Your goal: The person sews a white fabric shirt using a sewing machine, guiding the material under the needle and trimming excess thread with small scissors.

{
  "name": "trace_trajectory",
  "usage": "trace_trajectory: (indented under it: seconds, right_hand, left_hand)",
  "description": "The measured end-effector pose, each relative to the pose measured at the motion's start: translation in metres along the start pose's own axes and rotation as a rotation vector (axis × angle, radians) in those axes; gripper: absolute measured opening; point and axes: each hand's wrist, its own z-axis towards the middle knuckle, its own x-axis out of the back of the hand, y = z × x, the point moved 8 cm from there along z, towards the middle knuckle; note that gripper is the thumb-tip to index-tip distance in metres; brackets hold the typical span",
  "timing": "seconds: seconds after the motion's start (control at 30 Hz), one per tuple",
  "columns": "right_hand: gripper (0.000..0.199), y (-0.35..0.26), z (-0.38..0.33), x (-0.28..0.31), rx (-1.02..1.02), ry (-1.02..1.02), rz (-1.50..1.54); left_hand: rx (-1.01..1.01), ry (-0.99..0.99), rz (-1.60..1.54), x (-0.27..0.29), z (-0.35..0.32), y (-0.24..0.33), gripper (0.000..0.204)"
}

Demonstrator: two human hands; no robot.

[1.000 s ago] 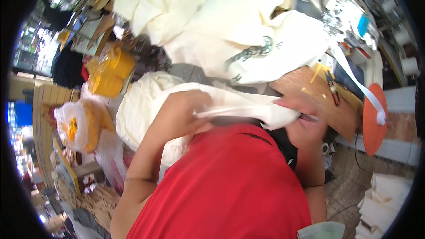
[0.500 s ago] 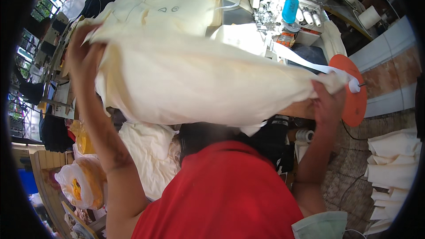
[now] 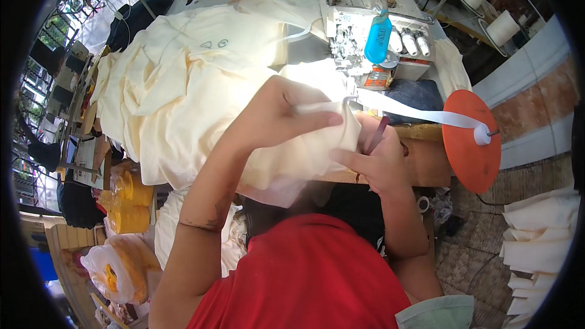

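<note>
The left hand (image 3: 277, 116) grips the edge of a cream cloth (image 3: 292, 158) with fingers closed over a white tape (image 3: 414, 113); the right hand (image 3: 375, 158) pinches the same cloth from below, a dark thin tool between its fingers. The cloth hangs at the bench (image 3: 420, 164) edge, just before the sewing machine (image 3: 372, 27). The tape runs right to an orange disc (image 3: 469, 140). A cloth heap (image 3: 183, 85) covers the bench to the left. A blue bottle (image 3: 378, 38) hangs on the machine. Yellow spools (image 3: 128, 201) stand lower left.

Fabric pile (image 3: 183, 85) lies left of the sewing machine (image 3: 372, 30), disc (image 3: 470, 140) right
</note>
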Motion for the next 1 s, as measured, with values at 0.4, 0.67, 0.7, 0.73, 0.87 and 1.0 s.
trace_trajectory:
  seconds: [0.4,0.67,0.7,0.73,0.87,1.0]
  right_hand:
    - [0.018,0.050,0.037,0.027,0.138,0.221,-0.052]
    - [0.049,0.052,0.020,0.047,-0.111,0.210,-0.204]
    - [0.060,0.038,0.012,0.050,-0.041,0.175,-0.240]
    - [0.071,0.025,0.008,0.050,0.029,0.140,-0.277]
    - [0.079,-0.022,0.011,0.068,0.382,-0.033,0.135]
    - [0.036,-0.042,0.026,0.087,0.413,0.271,0.135]
  left_hand:
    - [0.067,0.232,0.096,0.014,0.037,-0.074,0.015]
    - [-0.002,0.429,-0.004,0.024,0.052,-0.082,0.033]
    - [-0.021,0.407,-0.019,0.022,0.055,-0.082,0.035]
    - [0.038,0.386,-0.043,0.021,0.056,-0.086,0.034]
    - [0.110,0.331,-0.064,0.021,0.056,-0.083,0.029]
    - [-0.058,0.359,-0.221,0.015,0.059,-0.060,0.027]
